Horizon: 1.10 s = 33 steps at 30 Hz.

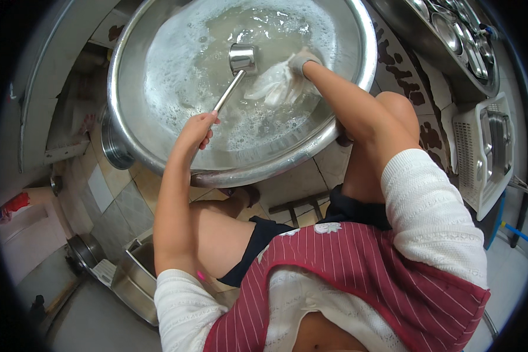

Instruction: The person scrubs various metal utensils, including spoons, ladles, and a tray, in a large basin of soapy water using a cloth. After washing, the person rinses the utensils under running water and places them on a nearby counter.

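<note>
A large round metal basin (pixel 366 64) of cloudy, foamy water stands in front of me. My left hand (pixel 198 130) is closed round the long handle of a metal ladle (pixel 242 58), whose deep cup sits at the water near the basin's middle. My right hand (pixel 308 57) reaches in over the right side, its fingers mostly hidden by wet white cloth (pixel 278 84). Part of this cloth wraps over the hand near the wrist, and the rest trails in the water toward the ladle. The fingers' grip there is partly lost from sight.
At the upper right, a metal tub holds several shiny metal dishes (pixel 449 32). Below it stands a white plastic basket (pixel 466 146) with metalware inside. A metal pot (pixel 116 141) is beside the basin's left side, and a rectangular metal container (pixel 136 276) lies at the lower left.
</note>
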Motion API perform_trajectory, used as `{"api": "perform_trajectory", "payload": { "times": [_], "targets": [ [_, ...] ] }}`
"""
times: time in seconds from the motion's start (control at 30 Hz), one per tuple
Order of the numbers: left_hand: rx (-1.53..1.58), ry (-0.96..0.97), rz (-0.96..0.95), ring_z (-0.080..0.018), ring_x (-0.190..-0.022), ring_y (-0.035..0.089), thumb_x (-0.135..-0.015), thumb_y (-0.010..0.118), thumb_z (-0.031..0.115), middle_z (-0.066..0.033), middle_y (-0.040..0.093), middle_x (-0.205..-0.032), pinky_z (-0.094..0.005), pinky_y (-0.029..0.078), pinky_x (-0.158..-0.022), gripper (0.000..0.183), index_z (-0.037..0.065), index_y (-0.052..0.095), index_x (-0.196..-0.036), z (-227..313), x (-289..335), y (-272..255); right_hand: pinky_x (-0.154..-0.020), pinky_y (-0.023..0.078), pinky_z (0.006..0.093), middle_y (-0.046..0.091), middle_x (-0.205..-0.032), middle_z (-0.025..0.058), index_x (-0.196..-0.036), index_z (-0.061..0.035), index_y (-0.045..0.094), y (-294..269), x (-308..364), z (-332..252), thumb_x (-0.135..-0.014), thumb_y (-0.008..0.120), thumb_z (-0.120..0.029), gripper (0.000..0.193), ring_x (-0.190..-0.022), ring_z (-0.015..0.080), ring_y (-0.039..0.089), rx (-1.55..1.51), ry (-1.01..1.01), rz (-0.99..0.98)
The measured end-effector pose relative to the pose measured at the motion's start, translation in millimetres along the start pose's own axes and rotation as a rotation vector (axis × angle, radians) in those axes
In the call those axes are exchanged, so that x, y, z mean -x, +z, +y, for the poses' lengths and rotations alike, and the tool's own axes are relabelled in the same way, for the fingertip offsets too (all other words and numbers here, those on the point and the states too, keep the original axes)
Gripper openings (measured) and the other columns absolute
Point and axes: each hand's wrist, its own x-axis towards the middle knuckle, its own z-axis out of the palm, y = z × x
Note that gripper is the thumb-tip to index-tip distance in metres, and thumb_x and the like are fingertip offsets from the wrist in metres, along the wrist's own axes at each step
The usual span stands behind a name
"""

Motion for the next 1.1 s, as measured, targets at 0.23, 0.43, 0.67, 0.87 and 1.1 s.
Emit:
{"api": "perform_trajectory", "payload": {
  "times": [0.23,0.43,0.67,0.87,1.1],
  "targets": [
    [-0.018,-0.049,-0.050,-0.0088,-0.043,0.039,-0.091,0.050,0.042,0.0020,0.042,-0.055,-0.0260,0.032,-0.039,0.039,0.005,0.058,-0.086,-6,6,19,-0.080,0.050,0.0401,0.063,-0.101,0.0134,-0.120,-0.0135,0.054,-45,63,-79,-0.086,0.051,-0.019,0.035,-0.091,0.0299,0.063,-0.570,-0.057,0.560],
    [-0.236,0.157,0.050,-0.0091,-0.041,0.039,-0.091,0.052,0.040,0.0020,0.039,-0.051,-0.0266,0.031,-0.038,0.037,0.006,0.054,-0.077,7,21,32,-0.081,0.049,0.0397,0.064,-0.097,0.0126,-0.110,-0.0164,0.062,-22,45,-77,-0.088,0.048,-0.032,0.030,-0.082,0.0319,0.063,-0.276,-0.268,0.890],
    [0.034,0.112,-0.109,-0.0056,-0.038,0.029,-0.091,0.051,0.047,0.0054,0.034,-0.050,-0.0241,0.022,-0.035,0.039,0.010,0.050,-0.078,15,39,18,-0.074,0.057,0.0399,0.065,-0.095,0.0141,-0.106,-0.0009,0.059,-27,14,18,-0.092,0.049,-0.030,0.034,-0.075,0.0206,0.065,-1.866,-0.142,-0.168],
    [0.099,0.046,-0.055,-0.0077,-0.037,0.031,-0.092,0.046,0.050,0.0030,0.035,-0.051,-0.0252,0.026,-0.033,0.045,0.007,0.049,-0.078,37,21,39,-0.080,0.049,0.0296,0.062,-0.088,0.0058,-0.095,-0.0150,0.060,-33,12,-48,-0.092,0.033,-0.049,0.044,-0.079,0.0176,0.059,-2.894,0.588,-0.074],
    [-0.798,0.284,0.398,-0.0443,-0.081,0.061,-0.094,0.045,0.036,-0.0258,0.064,-0.082,-0.0529,0.046,-0.072,0.037,-0.001,0.051,-0.097,29,5,83,-0.094,0.040,0.0332,0.058,-0.114,0.0138,-0.112,-0.0091,0.058,-7,-5,-72,-0.087,0.038,-0.036,0.041,-0.104,0.0180,0.055,-2.144,0.377,-0.534]
  ]
}}
